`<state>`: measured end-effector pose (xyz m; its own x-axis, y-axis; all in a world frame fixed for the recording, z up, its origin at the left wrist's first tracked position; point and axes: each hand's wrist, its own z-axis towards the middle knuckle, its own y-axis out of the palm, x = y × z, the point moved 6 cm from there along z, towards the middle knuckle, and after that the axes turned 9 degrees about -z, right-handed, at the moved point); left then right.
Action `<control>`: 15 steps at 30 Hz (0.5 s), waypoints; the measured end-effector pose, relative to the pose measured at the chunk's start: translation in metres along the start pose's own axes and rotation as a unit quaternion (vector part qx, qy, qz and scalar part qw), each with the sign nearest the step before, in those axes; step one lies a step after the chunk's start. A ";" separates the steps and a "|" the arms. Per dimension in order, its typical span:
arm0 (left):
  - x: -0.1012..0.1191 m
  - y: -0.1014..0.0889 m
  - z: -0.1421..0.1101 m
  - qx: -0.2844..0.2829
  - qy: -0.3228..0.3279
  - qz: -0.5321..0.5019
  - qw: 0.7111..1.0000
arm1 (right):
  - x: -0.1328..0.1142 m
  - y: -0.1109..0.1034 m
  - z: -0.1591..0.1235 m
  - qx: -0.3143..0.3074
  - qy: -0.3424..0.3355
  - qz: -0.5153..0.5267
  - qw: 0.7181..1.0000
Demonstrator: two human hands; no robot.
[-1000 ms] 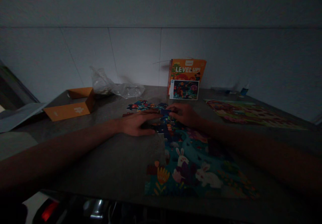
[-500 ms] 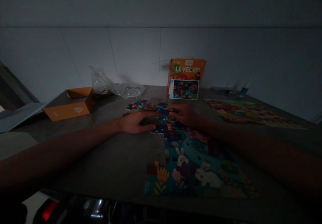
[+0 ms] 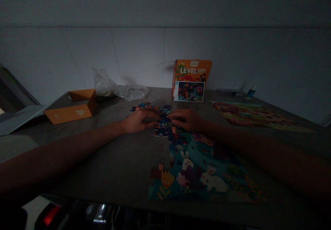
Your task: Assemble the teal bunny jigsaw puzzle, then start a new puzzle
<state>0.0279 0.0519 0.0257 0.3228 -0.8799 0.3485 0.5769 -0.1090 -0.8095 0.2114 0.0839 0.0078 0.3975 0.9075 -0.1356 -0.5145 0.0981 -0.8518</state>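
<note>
A partly joined jigsaw puzzle (image 3: 201, 157) with rabbits, flowers and dark blue foliage lies on the grey table. My left hand (image 3: 138, 120) rests low at the puzzle's far left part, thumb apart from its bent fingers, with nothing visible in its grasp. Facing it, my right hand (image 3: 188, 119) has its fingertips closed at a small dark blue puzzle piece (image 3: 164, 120) between the hands. The dim light blurs the exact contact. Loose or partly joined pieces (image 3: 144, 105) lie beyond my left hand, some hidden behind its fingers.
An orange "LEVEL UP!" box (image 3: 193, 70) stands at the back with a picture card (image 3: 190, 92) against it. To the left are an open orange box tray (image 3: 71, 114) and clear plastic bags (image 3: 133, 92). Another puzzle (image 3: 253, 116) lies right, near a small bottle (image 3: 250, 93).
My left fingers have drawn back and bent, uncovering pieces beyond them. My right hand has shifted slightly left and nearer me, and the dark blue piece between the hands sits lower in view.
</note>
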 end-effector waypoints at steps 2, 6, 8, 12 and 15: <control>0.001 0.000 0.000 0.002 0.002 0.002 1.000 | -0.002 -0.001 0.000 0.002 -0.009 0.001 1.000; 0.000 -0.002 0.000 0.006 -0.002 0.015 1.000 | -0.004 -0.001 0.001 0.003 -0.018 -0.005 1.000; -0.001 -0.002 -0.001 -0.001 -0.005 0.020 1.000 | -0.005 -0.002 0.001 0.003 -0.019 -0.004 1.000; -0.002 -0.001 -0.002 -0.017 -0.008 0.033 0.999 | -0.005 -0.002 0.001 0.007 -0.019 -0.008 1.000; 0.000 -0.002 -0.002 -0.019 -0.002 0.042 0.999 | -0.006 -0.002 0.001 0.006 -0.018 -0.018 1.000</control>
<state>0.0257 0.0514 0.0261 0.3727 -0.8846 0.2804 0.5183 -0.0523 -0.8536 0.2092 0.0790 0.0109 0.3884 0.9175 -0.0857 -0.5097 0.1365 -0.8494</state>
